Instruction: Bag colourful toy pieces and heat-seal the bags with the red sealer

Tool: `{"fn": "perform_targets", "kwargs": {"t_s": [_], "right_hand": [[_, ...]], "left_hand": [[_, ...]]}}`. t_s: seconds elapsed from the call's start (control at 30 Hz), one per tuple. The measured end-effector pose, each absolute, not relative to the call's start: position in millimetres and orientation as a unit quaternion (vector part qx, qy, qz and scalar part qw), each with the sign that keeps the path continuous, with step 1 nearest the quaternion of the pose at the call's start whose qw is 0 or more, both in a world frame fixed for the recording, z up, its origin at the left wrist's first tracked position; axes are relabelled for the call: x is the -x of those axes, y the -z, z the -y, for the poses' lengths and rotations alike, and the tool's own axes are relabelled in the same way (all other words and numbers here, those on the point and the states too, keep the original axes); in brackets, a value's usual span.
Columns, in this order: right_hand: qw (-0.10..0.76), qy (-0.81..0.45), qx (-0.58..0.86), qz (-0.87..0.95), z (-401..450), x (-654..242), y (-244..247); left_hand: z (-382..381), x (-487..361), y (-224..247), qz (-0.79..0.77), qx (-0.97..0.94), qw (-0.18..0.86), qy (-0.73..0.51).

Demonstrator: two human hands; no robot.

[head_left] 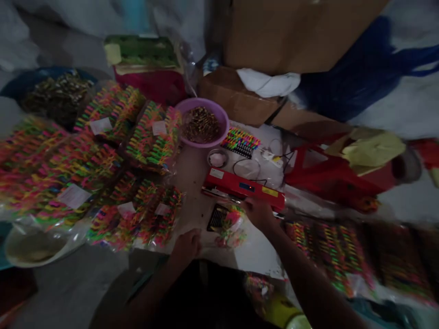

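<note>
A small clear plastic bag (233, 228) of bright coloured pieces lies on the table in front of me, partly over a black grid tray (216, 217). My right hand (259, 214) is closed at the bag's upper right edge, close against the front of a red bag sealer (245, 186) with a lit display. Its fingertips are dark, and the bag's edge seems to be between them. Left of the bag, near the table's front edge, my left hand (188, 246) has its fingers curled together. What they hold, if anything, is hidden.
Filled bags (151, 137) with white labels crowd the left; more bags (334, 256) lie at the right. Behind the sealer stand a purple basin (224, 121) of small brownish pieces, a small round dish (217, 158) and a black rack of coloured pieces (242, 141). Cardboard boxes (236, 98) fill the back.
</note>
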State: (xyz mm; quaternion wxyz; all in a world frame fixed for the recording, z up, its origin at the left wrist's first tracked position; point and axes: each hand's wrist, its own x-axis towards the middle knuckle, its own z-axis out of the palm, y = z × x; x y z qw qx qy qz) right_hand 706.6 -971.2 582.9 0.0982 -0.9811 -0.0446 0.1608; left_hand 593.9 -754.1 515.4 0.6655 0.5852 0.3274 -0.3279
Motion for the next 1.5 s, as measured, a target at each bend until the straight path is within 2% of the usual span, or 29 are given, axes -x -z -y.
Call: {"fn": "perform_targets", "kwargs": {"t_s": [0.13, 0.23, 0.47, 0.57, 0.67, 0.8, 0.93, 1.07, 1.13, 1.3, 1.4, 1.5], "right_hand": [[0.199, -0.021, 0.979, -0.040, 1038.9, -655.3, -648.2], [0.270, 0.016, 0.957, -0.103, 1067.3, -617.2, -665.3], [0.389, -0.008, 0.920, -0.048, 1082.2, -573.6, -648.7], [0.421, -0.056, 0.905, -0.015, 1083.8, -563.5, -637.4], [0.384, -0.075, 0.920, -0.016, 1087.1, -561.2, -625.6], [0.296, -0.112, 0.949, 0.005, 1089.4, -578.6, -613.0], [0.261, -0.159, 0.945, 0.115, 1094.5, -598.6, -611.3], [0.324, -0.102, 0.911, 0.233, 1102.1, -583.8, -616.4], [0.329, -0.076, 0.887, 0.317, 1104.3, -567.7, -615.6], [0.221, -0.078, 0.806, 0.543, 1104.3, -539.3, -601.1], [0.169, -0.053, 0.816, 0.550, 1105.4, -531.9, -596.3], [0.168, -0.058, 0.822, 0.542, 1105.1, -527.2, -600.0]], "left_hand": [[756.3, -599.7, -600.6, -0.137, -0.737, 0.590, 0.299], [767.6, -602.1, -632.6, -0.080, -0.780, 0.570, 0.245], [771.3, -608.1, -621.6, 0.077, -0.844, 0.514, 0.133], [774.8, -605.0, -608.5, 0.173, -0.878, 0.411, 0.173], [785.6, -596.7, -603.4, 0.214, -0.907, 0.301, 0.203], [798.3, -581.3, -603.4, 0.202, -0.937, 0.225, 0.173], [805.3, -563.5, -600.1, 0.217, -0.942, 0.207, 0.151], [820.8, -548.5, -610.0, 0.192, -0.948, 0.201, 0.156], [832.8, -546.2, -623.2, 0.178, -0.953, 0.192, 0.150], [862.7, -556.5, -658.7, 0.142, -0.961, 0.161, 0.174], [873.7, -566.0, -668.8, 0.149, -0.962, 0.124, 0.192], [880.8, -574.9, -670.7, 0.167, -0.959, 0.099, 0.207]]}}
